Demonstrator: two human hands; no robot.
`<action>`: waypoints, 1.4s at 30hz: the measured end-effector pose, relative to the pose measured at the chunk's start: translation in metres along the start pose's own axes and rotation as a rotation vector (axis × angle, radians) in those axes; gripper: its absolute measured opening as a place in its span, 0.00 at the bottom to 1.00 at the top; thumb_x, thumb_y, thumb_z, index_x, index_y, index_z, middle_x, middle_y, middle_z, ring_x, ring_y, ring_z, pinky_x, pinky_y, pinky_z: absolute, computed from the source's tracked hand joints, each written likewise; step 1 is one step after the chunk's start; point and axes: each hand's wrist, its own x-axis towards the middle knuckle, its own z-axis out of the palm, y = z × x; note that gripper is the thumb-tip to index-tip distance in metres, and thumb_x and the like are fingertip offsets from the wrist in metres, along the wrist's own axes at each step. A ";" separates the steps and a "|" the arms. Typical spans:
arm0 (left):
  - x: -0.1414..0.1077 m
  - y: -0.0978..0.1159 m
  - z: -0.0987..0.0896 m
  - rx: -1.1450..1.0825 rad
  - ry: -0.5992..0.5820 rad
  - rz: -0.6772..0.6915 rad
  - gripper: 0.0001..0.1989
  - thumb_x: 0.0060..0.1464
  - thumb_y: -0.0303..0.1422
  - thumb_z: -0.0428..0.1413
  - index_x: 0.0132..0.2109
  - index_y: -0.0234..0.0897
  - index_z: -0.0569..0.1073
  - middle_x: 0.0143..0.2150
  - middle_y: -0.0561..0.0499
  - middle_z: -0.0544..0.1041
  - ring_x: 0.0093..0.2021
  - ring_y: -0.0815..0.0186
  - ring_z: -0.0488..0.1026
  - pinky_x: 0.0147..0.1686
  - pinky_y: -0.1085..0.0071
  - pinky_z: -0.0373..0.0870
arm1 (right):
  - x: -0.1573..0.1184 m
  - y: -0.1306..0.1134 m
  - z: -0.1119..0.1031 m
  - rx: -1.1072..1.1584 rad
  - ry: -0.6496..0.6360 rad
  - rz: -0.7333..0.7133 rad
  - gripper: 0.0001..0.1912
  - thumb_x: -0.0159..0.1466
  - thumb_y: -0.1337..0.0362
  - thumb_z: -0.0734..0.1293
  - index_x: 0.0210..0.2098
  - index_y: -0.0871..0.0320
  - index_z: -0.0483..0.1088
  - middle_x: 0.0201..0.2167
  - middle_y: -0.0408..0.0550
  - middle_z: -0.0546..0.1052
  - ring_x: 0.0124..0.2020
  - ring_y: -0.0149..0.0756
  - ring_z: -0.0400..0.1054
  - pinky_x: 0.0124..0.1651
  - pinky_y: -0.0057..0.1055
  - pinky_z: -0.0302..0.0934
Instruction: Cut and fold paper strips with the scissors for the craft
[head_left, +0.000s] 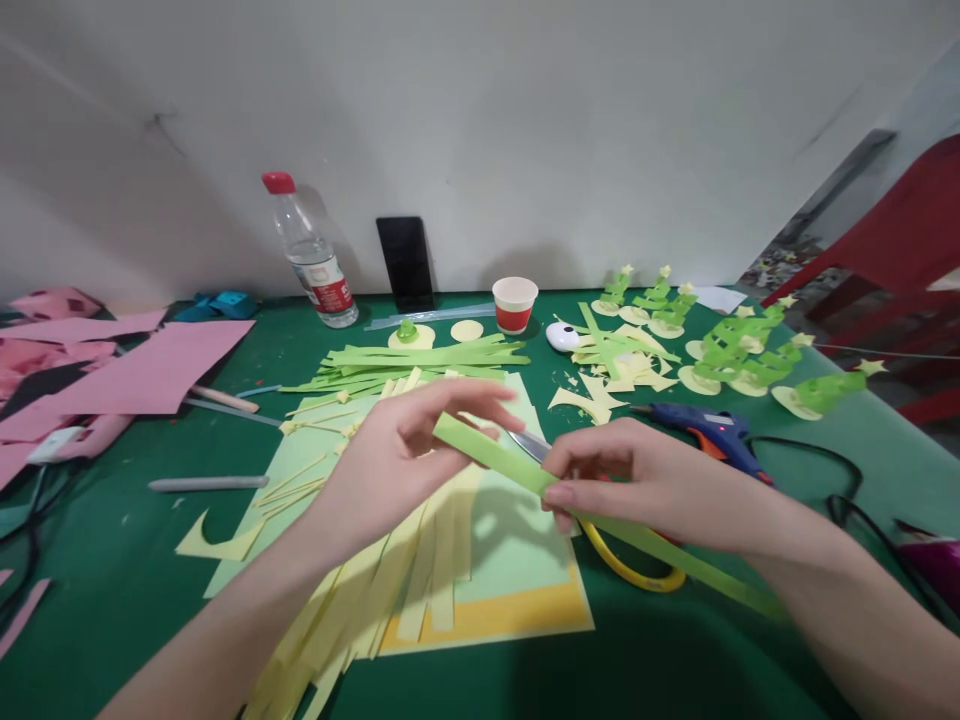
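Observation:
A long light-green paper strip (499, 455) slants across the middle, pinched between the thumb and fingers of my right hand (630, 480). Its long tail (697, 565) runs down to the right past my right wrist. My left hand (405, 450) is loosely curled at the strip's upper end, index finger and thumb apart; the strip passes in front of its fingers. Whether the left thumb touches the strip is hard to see. Beneath my right hand lie scissors with a yellow handle (645, 575) and a metal blade (530, 445), partly hidden.
Pale yellow strips (405, 560) and green strips (420, 360) lie over a light-green sheet (510, 570). A blue glue gun (705, 430) with a cable, several paper trees (739, 345), a paper cup (515, 305), a bottle (315, 255), a phone (405, 262) and pink paper (142, 370) surround them.

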 end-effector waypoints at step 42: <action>0.000 0.003 0.013 -0.217 -0.267 -0.508 0.06 0.46 0.29 0.58 0.23 0.37 0.77 0.22 0.54 0.78 0.23 0.69 0.74 0.25 0.77 0.71 | -0.005 -0.004 0.003 0.217 0.273 0.096 0.07 0.51 0.64 0.68 0.21 0.60 0.67 0.14 0.39 0.69 0.11 0.22 0.59 0.15 0.19 0.55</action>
